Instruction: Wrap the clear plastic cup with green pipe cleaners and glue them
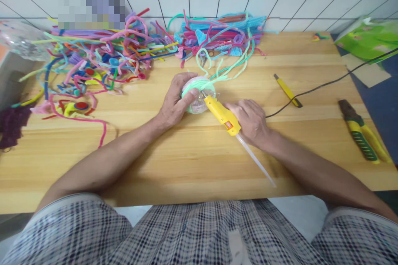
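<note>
Near the middle of the table, my left hand (pixel 176 101) is closed around a round, clear piece (pixel 200 104) with mint-green pipe cleaners (pixel 202 84) wound about its upper part. The thumb presses on its near face. What exactly the clear piece is, I cannot make out. My right hand (pixel 250 120) grips a yellow hot glue gun (pixel 219 112), its nozzle pointing up and left at the clear piece. Whether the tip touches it is not plain. From the back of the gun sticks a long glue stick (pixel 256 160).
Tangled, colourful pipe cleaners (pixel 93 62) cover the back left, with more bundles (pixel 217 33) at the back centre. To the right lie a yellow utility knife (pixel 287 90), pliers (pixel 357 130) and a green packet (pixel 367 39). A black cord (pixel 323 87) crosses the table's right side.
</note>
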`<state>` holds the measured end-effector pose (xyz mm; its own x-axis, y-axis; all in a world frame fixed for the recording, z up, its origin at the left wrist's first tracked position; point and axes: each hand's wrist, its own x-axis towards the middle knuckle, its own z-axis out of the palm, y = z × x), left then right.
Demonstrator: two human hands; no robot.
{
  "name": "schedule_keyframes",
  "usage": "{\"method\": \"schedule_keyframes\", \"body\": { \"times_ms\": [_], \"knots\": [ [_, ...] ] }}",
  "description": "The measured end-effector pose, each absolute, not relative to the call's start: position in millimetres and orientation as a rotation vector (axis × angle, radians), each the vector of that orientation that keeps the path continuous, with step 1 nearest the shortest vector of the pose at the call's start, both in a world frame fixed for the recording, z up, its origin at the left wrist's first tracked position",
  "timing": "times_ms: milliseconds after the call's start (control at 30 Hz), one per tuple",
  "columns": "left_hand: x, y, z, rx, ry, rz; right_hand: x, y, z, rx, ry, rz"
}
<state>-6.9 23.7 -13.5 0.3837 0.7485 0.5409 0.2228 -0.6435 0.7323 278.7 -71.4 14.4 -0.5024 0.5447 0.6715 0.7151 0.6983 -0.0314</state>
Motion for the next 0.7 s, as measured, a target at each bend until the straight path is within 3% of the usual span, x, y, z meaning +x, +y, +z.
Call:
{"method": "schedule_keyframes", "body": {
  "times_ms": [367, 533, 700],
  "knots": [
    [-6, 24, -15, 1.914, 0.947, 1.241, 296, -64, -6, -1.196, -2.127, -0.117],
    [-4, 24, -16, 1.898, 0.949, 1.261, 351, -22, 12, -1.732, -1.430, 0.096],
    [-4, 25, -18, 1.923, 0.935, 1.246, 438, 35, 35, -2.091, -1.215, 0.118]
  ]
}}
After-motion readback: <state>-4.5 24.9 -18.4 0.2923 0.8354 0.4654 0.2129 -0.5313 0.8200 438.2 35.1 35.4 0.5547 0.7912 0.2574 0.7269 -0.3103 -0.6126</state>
